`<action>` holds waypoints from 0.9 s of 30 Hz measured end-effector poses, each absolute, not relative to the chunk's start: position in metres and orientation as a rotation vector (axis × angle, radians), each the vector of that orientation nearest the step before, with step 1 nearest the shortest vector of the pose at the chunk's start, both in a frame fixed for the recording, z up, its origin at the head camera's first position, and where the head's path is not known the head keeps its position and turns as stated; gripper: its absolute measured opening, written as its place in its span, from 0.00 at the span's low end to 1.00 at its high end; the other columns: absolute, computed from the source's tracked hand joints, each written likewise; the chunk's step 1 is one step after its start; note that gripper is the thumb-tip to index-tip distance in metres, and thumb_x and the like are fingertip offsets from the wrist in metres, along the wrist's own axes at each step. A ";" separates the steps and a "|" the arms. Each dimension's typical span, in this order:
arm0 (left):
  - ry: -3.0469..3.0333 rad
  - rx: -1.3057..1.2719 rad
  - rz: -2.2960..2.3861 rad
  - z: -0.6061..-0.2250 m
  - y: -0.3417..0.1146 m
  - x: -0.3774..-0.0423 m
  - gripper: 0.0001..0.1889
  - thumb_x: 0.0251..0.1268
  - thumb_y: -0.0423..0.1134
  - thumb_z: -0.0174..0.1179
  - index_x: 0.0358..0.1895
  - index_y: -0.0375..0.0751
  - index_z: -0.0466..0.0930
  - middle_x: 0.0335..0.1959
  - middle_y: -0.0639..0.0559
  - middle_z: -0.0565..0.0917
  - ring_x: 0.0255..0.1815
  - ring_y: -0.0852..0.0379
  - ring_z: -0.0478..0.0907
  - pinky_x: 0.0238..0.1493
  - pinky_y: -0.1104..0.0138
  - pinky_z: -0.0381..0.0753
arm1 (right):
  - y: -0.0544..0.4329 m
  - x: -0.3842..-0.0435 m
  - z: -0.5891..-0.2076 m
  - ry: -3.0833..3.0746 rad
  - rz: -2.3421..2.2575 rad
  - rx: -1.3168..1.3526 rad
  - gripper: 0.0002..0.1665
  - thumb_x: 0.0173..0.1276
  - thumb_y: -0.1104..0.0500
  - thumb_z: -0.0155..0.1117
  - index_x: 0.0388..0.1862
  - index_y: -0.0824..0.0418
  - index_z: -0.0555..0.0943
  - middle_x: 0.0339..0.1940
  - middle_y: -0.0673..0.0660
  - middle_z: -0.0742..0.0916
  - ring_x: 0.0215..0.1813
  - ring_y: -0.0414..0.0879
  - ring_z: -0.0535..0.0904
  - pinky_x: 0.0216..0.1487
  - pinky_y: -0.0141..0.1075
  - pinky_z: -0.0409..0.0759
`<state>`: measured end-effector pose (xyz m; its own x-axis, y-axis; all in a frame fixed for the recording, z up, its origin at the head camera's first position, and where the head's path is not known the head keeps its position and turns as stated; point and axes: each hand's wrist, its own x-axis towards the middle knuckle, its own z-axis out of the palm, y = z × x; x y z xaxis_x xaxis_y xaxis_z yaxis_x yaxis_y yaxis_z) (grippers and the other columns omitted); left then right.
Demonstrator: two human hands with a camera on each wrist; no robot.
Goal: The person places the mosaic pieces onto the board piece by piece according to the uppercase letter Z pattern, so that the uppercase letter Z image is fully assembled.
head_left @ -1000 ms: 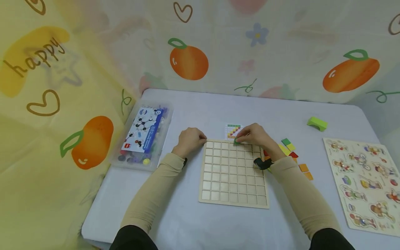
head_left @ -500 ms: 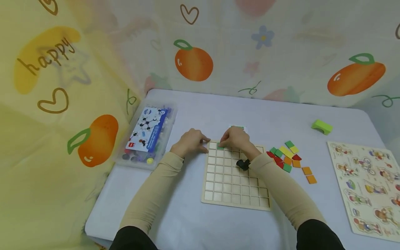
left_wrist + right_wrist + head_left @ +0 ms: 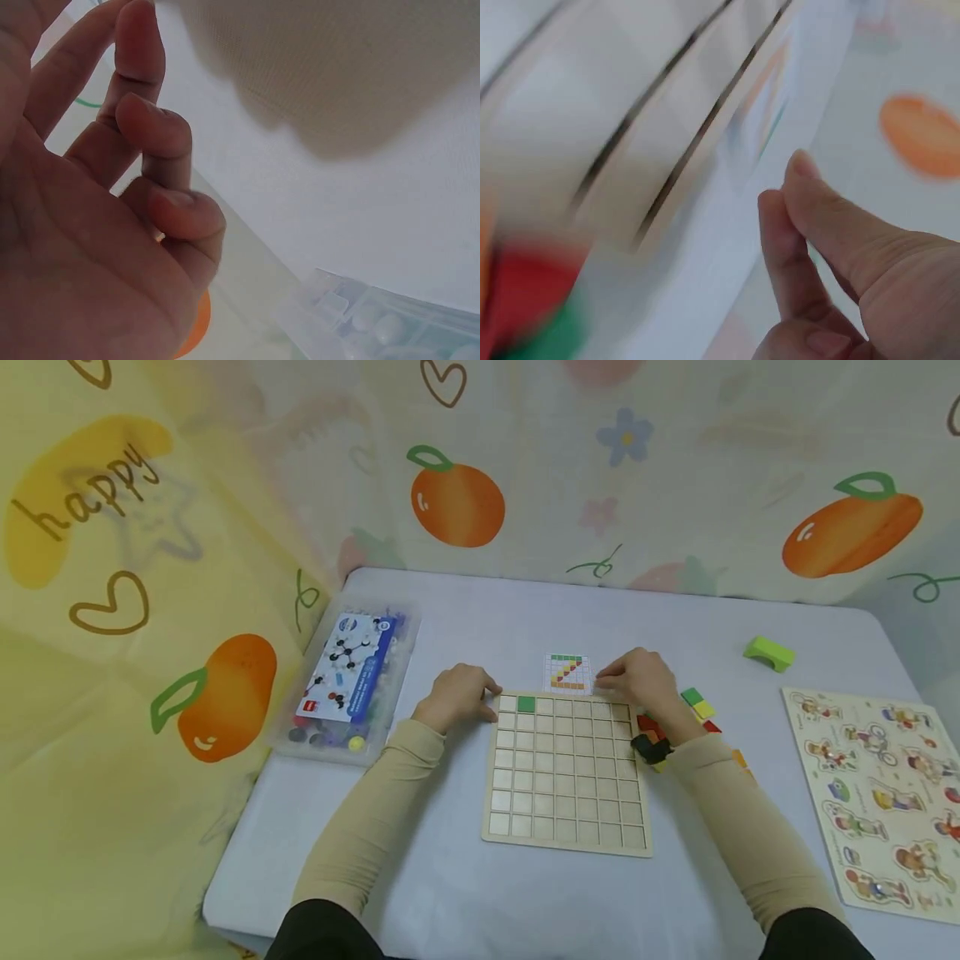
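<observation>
A wooden grid board (image 3: 566,852) lies on the table, with one green tile (image 3: 527,703) in its top row near the left corner. My left hand (image 3: 457,697) is at that corner, index fingertip and thumb tip apart, both at the board's edge. In the left wrist view its other fingers (image 3: 176,139) bend loosely. My right hand (image 3: 641,681) is above the board's back right corner. Its thumb (image 3: 832,214) and index tips are close together with no tile showing between them. A small printed card (image 3: 567,673) with a coloured pattern lies behind the board.
Loose red, green, yellow and orange tiles (image 3: 701,706) lie right of the board, partly behind the right wrist. A clear box (image 3: 348,672) of small parts stands left. At the right are a picture puzzle board (image 3: 873,802) and a light green arch block (image 3: 768,653).
My right hand has carried the green tile left, placed it in the top row and moved back right without it. My left hand has stayed at the corner.
</observation>
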<state>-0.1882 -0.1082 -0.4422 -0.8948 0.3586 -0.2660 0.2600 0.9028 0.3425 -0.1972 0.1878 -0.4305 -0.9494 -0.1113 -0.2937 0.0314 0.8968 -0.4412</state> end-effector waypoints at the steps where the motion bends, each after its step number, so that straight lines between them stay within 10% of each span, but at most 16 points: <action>1: 2.740 0.446 0.427 -0.442 -0.108 -0.188 0.27 0.54 0.47 0.79 0.60 0.50 0.87 0.43 0.50 0.91 0.50 0.49 0.85 0.52 0.54 0.85 | 0.201 -0.196 -0.429 2.763 -0.624 -0.003 0.20 0.72 0.48 0.69 0.54 0.59 0.89 0.62 0.67 0.86 0.64 0.66 0.81 0.51 0.51 0.84; 17: 2.743 0.363 0.409 -0.436 -0.106 -0.188 0.27 0.53 0.48 0.80 0.60 0.55 0.87 0.43 0.52 0.91 0.58 0.47 0.84 0.53 0.51 0.84 | 0.308 -0.185 -0.433 2.682 -0.407 0.478 0.29 0.69 0.43 0.69 0.59 0.62 0.85 0.63 0.74 0.81 0.51 0.65 0.76 0.43 0.48 0.73; 27: 2.733 0.336 0.390 -0.440 -0.104 -0.188 0.28 0.51 0.49 0.80 0.59 0.55 0.87 0.62 0.50 0.87 0.64 0.44 0.82 0.56 0.49 0.83 | 0.305 -0.184 -0.434 2.629 -0.567 0.409 0.26 0.71 0.48 0.68 0.58 0.66 0.83 0.57 0.70 0.84 0.48 0.60 0.74 0.44 0.47 0.69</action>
<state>-0.1878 -0.1045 -0.4403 -0.9077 0.2792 -0.3134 0.1803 0.9336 0.3096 -0.1840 0.3051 -0.4335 -0.8693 0.1926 -0.4552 0.3632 0.8736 -0.3240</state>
